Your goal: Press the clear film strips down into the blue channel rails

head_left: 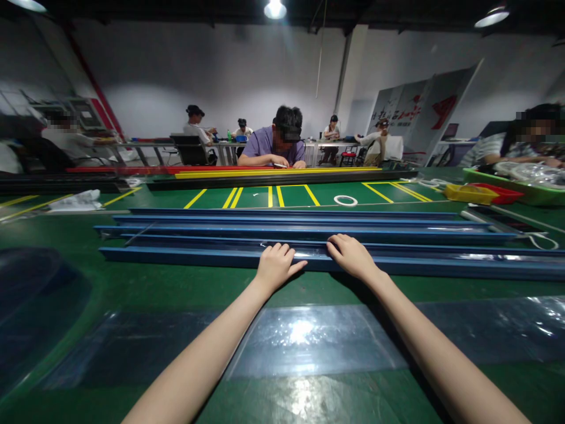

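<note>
Long blue channel rails lie side by side across the green table; the nearest blue channel point(185, 258) is under both of my hands. My left hand point(276, 268) grips its near wall, fingers hooked over the edge and thumb stretched along the front. To its right, my right hand point(352, 255) is curled over the same channel, fingertips inside it. Shiny clear film shows in the channel between my hands. Behind it lie more blue channels point(309, 226). A wide clear plastic strip point(309, 341) lies flat on the table under my forearms.
Yellow strips point(282, 173) and black rails point(265, 181) lie farther back, before a co-worker in purple point(262, 144). A white tape ring point(345, 201) lies beyond the channels. Yellow point(470, 193), red and green trays are at right, rolled clear plastic point(35, 306) at left.
</note>
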The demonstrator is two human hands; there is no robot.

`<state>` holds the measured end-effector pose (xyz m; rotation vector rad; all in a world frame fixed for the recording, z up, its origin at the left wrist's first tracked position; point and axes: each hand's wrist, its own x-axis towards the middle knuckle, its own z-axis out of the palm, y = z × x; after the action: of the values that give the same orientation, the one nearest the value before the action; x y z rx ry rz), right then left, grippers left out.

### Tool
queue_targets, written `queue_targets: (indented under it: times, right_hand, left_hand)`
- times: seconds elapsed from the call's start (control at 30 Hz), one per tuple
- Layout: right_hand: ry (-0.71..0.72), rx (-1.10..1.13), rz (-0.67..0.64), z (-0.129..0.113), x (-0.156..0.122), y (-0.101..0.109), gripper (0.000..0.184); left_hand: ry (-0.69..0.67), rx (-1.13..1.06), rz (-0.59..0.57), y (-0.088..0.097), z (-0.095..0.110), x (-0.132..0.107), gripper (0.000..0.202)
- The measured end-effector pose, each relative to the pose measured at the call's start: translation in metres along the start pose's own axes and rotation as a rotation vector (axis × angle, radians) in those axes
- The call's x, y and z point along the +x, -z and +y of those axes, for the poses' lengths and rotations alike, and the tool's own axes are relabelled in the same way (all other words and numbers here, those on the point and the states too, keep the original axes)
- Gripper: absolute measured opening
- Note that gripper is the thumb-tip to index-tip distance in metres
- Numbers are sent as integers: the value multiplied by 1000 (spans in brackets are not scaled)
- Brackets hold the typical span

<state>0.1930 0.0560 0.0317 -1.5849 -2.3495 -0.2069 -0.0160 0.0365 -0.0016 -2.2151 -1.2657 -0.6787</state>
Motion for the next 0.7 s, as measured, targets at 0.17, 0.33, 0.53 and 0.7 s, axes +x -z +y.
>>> queue_targets:
  times: [0.17,0.33,0.53,0.7]
  right_hand:
    - [2,-33,26,0,-2,-1,29]
    - [11,-26,23,1,-1,-1,28]
    - [6,-23,5,1,-1,0,29]
    - [3,-27,6,2,-1,0,29]
  left_hand:
    - [-8,-1,22,-2,0,0,44]
    - [-14,-8,48,-4,-1,-1,44]
    - [-12,-41,42,-3,-2,0,44]
    - [-10,-49,26,-2,-2,0,45]
